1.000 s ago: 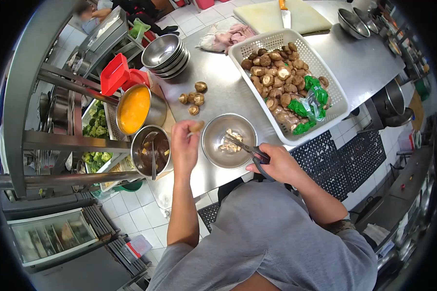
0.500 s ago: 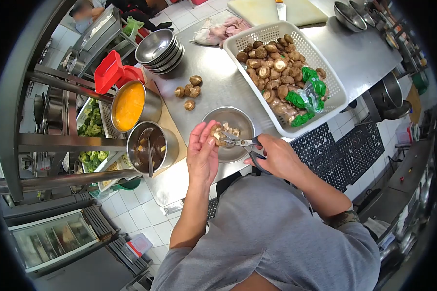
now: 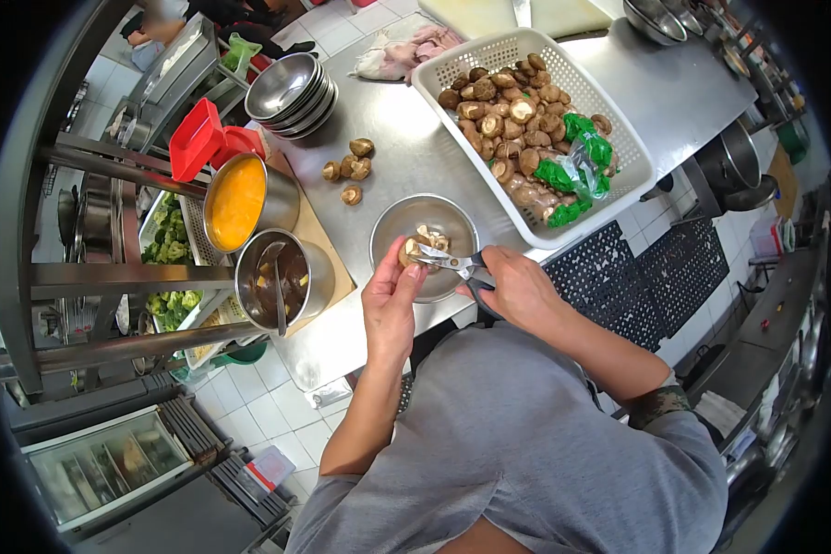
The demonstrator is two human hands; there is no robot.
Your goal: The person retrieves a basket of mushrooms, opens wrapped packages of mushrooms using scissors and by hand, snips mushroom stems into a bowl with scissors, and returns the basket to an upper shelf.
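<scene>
Between thumb and fingers, my left hand [image 3: 392, 305] grips a brown mushroom [image 3: 408, 251] over the near left part of a steel bowl [image 3: 384, 223]. My right hand [image 3: 519, 282] is wrapped round the handles of a pair of scissors [image 3: 454, 263], whose blades point left and meet the mushroom at its stem. Pale cut pieces [image 3: 437, 240] lie in the bowl. Several loose mushrooms [image 3: 351, 169] rest on the steel table to the left of the bowl's far side. Beyond my right hand stands a white perforated basket [image 3: 630, 185] filled with mushrooms and a green-and-clear plastic bag [image 3: 572, 175].
On the left are a pot of orange liquid [image 3: 237, 198], a pot of dark sauce with a ladle [image 3: 272, 277] and stacked steel bowls [image 3: 291, 97]. A metal rack [image 3: 129, 277] runs along that side. A cutting board [image 3: 489, 17] lies at the back. Another person sits far left.
The scissors' blades have come closer together at the mushroom's stem. My left fingers have curled more tightly round the mushroom. The whole view has shifted slightly.
</scene>
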